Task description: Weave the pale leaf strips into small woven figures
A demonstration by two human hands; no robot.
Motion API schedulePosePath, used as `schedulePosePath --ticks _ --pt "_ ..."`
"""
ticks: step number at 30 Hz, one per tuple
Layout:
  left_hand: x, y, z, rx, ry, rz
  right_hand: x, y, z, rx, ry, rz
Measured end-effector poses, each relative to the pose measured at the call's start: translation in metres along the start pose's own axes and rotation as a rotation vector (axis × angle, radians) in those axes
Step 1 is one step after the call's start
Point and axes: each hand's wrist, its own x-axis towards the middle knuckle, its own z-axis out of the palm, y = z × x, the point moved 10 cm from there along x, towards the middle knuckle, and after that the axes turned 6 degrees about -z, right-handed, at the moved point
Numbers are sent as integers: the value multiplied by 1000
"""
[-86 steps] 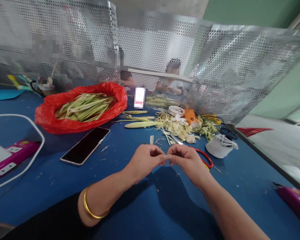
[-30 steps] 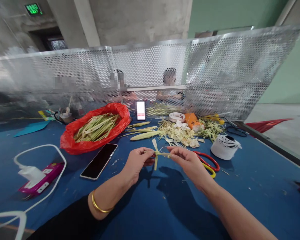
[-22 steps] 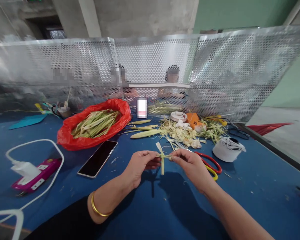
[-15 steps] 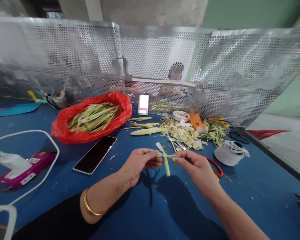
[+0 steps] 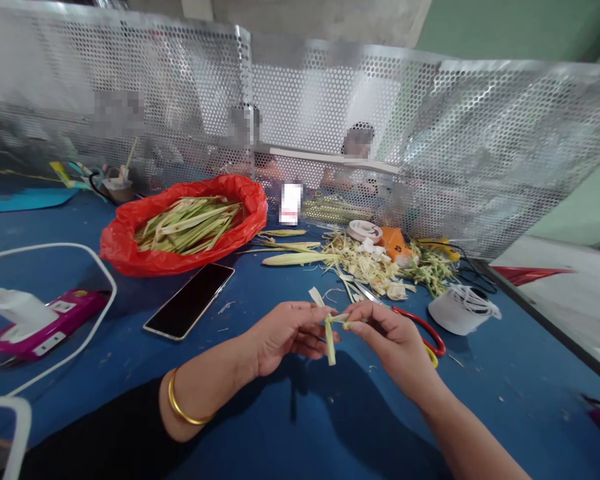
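Observation:
Between my hands is a small cross-shaped piece of pale green leaf strips (image 5: 331,340), held above the blue table. My left hand (image 5: 293,333) pinches its left side near the centre, with thumb and forefinger closed and the other fingers curled beneath. My right hand (image 5: 387,337) grips the end of its right arm between thumb and fingers. One strip end points up and left, another hangs down. Just behind my right hand lie scissors (image 5: 420,323) with red and yellow handles, partly hidden by that hand.
A red plastic bag (image 5: 130,257) full of leaf strips (image 5: 190,227) stands left, behind a dark phone (image 5: 190,300). A purple power strip (image 5: 55,327) with a white cable is further left. Leaf scraps (image 5: 370,270), tape (image 5: 365,231) and a white roll (image 5: 460,310) lie right. A perforated metal screen (image 5: 320,100) stands behind.
My left hand has shifted slightly right along the leaf piece, closer to my right hand. The piece has turned a little and its lower end hangs lower. The camera view has tilted slightly.

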Motion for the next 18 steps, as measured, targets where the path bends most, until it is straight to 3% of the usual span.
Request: schedulePosePath --ticks 6,14,18 --pt "-1 -1 -4 -41 59 33 0 -3 -1 -86 -16 -42" --pt "-2 3 -1 -32 101 85 -9 -12 -14 -174 224 -92" --pt "-2 1 3 18 111 85 -9 -13 -3 -175 182 -83"
